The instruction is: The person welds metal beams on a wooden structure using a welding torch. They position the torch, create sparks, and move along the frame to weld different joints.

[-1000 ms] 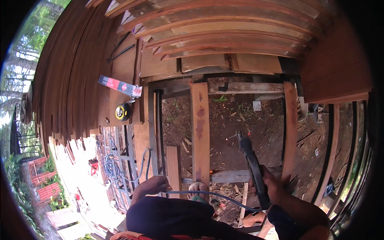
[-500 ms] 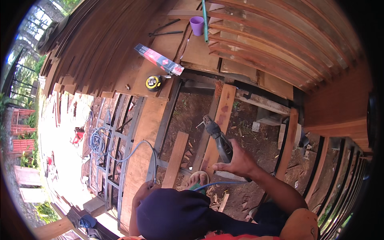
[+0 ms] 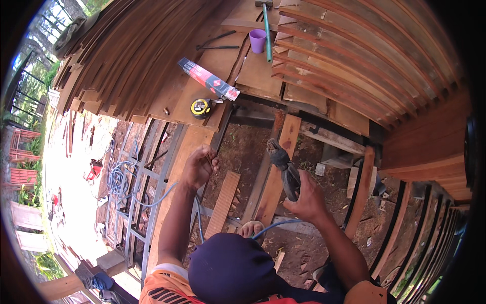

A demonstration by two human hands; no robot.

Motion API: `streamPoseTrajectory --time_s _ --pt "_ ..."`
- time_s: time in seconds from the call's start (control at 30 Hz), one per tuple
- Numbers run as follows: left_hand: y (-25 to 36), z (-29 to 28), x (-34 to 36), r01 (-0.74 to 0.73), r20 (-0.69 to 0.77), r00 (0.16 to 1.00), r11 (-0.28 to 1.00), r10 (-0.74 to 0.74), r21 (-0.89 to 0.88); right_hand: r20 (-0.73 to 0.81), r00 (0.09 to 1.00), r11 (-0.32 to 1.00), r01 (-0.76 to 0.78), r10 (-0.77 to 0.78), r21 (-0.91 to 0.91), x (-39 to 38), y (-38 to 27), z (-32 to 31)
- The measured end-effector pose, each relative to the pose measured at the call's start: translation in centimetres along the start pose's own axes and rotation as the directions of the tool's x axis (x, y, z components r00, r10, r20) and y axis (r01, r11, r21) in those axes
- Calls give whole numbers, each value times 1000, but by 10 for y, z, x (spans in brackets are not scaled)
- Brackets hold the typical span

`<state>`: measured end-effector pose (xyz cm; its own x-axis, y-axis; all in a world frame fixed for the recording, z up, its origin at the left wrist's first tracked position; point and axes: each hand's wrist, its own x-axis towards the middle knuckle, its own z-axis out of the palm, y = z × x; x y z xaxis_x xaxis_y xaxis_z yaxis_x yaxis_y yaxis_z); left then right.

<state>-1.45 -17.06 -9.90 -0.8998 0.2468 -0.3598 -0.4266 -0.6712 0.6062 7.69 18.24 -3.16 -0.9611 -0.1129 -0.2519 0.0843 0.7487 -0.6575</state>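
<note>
My right hand [image 3: 309, 200] is wrapped round the handle of a black welding electrode holder [image 3: 284, 169], whose jaws point up and away from me. From its rear a blue cable [image 3: 276, 225] runs off to the left. No rod can be made out in the jaws now. My left hand [image 3: 201, 166] is raised over the wooden plank [image 3: 190, 137], fingers curled in toward the thumb. Whether something small sits in them is hidden. Beyond it lie a yellow and black tape measure [image 3: 200, 108] and a long red and grey cardboard box [image 3: 208, 79].
A purple cup [image 3: 257, 42] stands beside a green-handled hammer [image 3: 267, 35]. Dark boards are stacked at far left, slats [image 3: 349, 55] at far right. Metal beams with gaps over bare soil lie below my hands. Coiled blue cable [image 3: 119, 178] rests on a metal frame at left.
My left hand has come up and forward from low beside the cable. The holder has turned more upright in my right hand, and the thin rod stub seen at its jaws no longer shows.
</note>
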Motion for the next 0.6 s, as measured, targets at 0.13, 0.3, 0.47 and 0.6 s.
streamPoseTrajectory --time_s 0.13,0.3,0.47,0.6 --pt "-12 18 100 67 -221 974 995 -49 74 56 991 988 -130 125 81 -26 -8 -16" --pt "-26 21 198 -42 -448 892 980 -50 -192 89 983 976 -172 161 133 -44 -14 -12" --pt "-35 18 258 -166 -288 957 844 14 -511 26 978 961 -208 207 180 -53 -8 -21" --pt "-58 1 278 -24 -69 997 835 -17 -550 -37 955 943 -285 295 171 -72 13 -29"
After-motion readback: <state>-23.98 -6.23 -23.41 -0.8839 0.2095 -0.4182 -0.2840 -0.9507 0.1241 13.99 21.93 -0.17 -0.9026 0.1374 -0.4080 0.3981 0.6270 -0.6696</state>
